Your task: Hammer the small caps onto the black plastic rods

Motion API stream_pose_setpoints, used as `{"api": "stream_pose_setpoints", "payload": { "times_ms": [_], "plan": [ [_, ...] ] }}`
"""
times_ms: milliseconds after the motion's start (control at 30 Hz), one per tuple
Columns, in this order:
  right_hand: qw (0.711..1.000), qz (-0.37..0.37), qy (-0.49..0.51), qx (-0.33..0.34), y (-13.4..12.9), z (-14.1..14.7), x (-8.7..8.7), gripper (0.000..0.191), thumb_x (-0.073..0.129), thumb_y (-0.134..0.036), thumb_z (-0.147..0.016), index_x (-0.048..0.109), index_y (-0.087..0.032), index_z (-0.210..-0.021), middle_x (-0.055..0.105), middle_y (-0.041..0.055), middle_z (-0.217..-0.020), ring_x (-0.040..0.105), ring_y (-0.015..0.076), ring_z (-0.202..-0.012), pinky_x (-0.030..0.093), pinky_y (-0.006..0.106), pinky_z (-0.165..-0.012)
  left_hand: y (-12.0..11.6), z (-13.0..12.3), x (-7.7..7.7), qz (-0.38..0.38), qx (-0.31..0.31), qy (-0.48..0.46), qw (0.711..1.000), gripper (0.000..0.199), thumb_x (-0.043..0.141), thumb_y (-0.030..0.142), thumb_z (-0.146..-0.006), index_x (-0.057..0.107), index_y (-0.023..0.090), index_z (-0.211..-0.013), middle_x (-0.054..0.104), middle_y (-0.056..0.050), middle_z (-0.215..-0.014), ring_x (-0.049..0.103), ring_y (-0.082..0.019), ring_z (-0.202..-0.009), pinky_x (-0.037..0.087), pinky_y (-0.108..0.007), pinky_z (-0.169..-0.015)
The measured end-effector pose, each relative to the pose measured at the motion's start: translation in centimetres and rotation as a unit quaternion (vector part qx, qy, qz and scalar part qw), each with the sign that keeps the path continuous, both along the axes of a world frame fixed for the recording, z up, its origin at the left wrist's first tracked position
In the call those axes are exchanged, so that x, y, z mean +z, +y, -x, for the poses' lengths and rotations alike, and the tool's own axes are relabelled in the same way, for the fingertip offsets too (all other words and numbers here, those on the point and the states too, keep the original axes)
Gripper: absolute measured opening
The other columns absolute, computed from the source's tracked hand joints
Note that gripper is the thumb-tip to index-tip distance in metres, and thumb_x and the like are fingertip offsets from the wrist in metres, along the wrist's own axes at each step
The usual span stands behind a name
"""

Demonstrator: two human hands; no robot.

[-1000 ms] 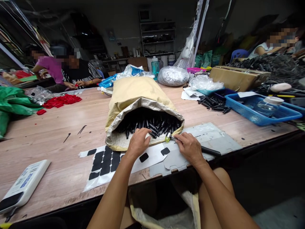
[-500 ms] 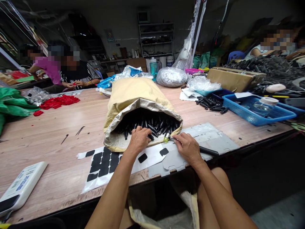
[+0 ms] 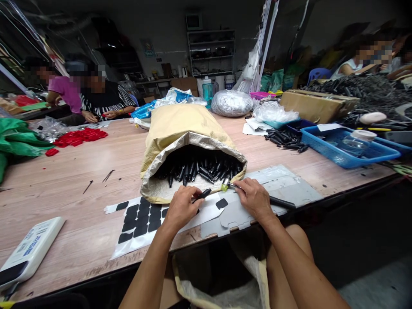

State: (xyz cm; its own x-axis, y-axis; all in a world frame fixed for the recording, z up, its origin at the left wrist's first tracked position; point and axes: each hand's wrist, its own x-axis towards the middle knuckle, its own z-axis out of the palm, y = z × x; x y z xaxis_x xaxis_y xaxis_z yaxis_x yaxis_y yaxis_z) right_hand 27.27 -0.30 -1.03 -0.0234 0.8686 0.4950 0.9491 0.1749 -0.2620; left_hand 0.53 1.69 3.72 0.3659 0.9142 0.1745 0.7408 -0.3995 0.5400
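Observation:
My left hand (image 3: pixel 183 206) pinches a small black tube-shaped part (image 3: pixel 203 195) just in front of a tan woven sack (image 3: pixel 193 118). The sack lies on its side, its mouth toward me, with many similar black parts (image 3: pixel 189 169) inside. My right hand (image 3: pixel 252 197) is closed around a small hammer (image 3: pixel 283 203) with a black grip and a yellow-green tip, resting low over a grey board (image 3: pixel 289 184). Under my left wrist lies a white sheet (image 3: pixel 138 245) with black rounded stickers (image 3: pixel 140 223).
On the left are a white electronic device (image 3: pixel 32 249), red pieces (image 3: pixel 80 136) and a green bag (image 3: pixel 19 139). To the right stand a blue basket (image 3: pixel 347 161), loose black parts (image 3: pixel 285 139) and a cardboard box (image 3: pixel 313 107). Another sack (image 3: pixel 222 298) hangs open below the table edge. Other people sit across the table.
My left hand has drawn back from the sack's mouth toward me, bringing a black tube-shaped part out. My right hand and the hammer have stayed in place.

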Motion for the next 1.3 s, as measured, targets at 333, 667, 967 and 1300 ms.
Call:
{"api": "stream_pose_setpoints", "payload": {
  "times_ms": [333, 667, 967, 1300],
  "plan": [
    [0.999, -0.018, -0.025, 0.010, 0.0, 0.0, -0.1, 0.021, 0.059, -0.023, -0.094, 0.072, -0.025, -0.111, 0.066, 0.0035, -0.091, 0.055, 0.0221, -0.088, 0.040, 0.032, -0.079, -2.9, -0.2, -3.3, -0.016, 0.011, -0.095, 0.995, 0.015, 0.071, 0.023, -0.082, 0.072, 0.023, -0.098, 0.067, -0.003, -0.093, 0.057, -0.023, -0.094, 0.044, -0.038, -0.086],
    [0.982, -0.075, 0.133, 0.110, -3.1, 2.7, 2.6, 0.033, 0.049, -0.021, -0.099, 0.064, -0.025, -0.128, 0.070, 0.0049, -0.105, 0.063, 0.0195, -0.098, 0.048, 0.031, -0.089, -2.7, -0.1, -3.6, -0.004, 0.032, -0.110, 0.993, 0.015, 0.074, 0.023, -0.078, 0.075, 0.022, -0.093, 0.065, -0.003, -0.084, 0.057, -0.022, -0.088, 0.044, -0.035, -0.082],
    [0.975, -0.020, 0.132, 0.176, -5.4, 6.3, 3.1, 0.036, 0.046, -0.015, -0.099, 0.065, -0.027, -0.128, 0.065, 0.0041, -0.092, 0.060, 0.0183, -0.089, 0.049, 0.030, -0.082, -2.6, -0.1, -3.6, 0.012, 0.045, -0.116, 0.992, 0.011, 0.074, 0.020, -0.076, 0.070, 0.023, -0.086, 0.062, 0.001, -0.080, 0.054, -0.019, -0.082, 0.041, -0.034, -0.078],
    [0.986, -0.029, 0.098, 0.135, -5.3, 5.8, 3.1, 0.042, 0.047, -0.009, -0.095, 0.064, -0.028, -0.128, 0.064, 0.0034, -0.090, 0.058, 0.0181, -0.087, 0.046, 0.028, -0.081, -2.6, -0.3, -3.6, 0.014, 0.048, -0.119, 0.992, 0.014, 0.074, 0.019, -0.076, 0.071, 0.023, -0.088, 0.063, 0.000, -0.082, 0.055, -0.019, -0.083, 0.042, -0.034, -0.078]
  ]
}}
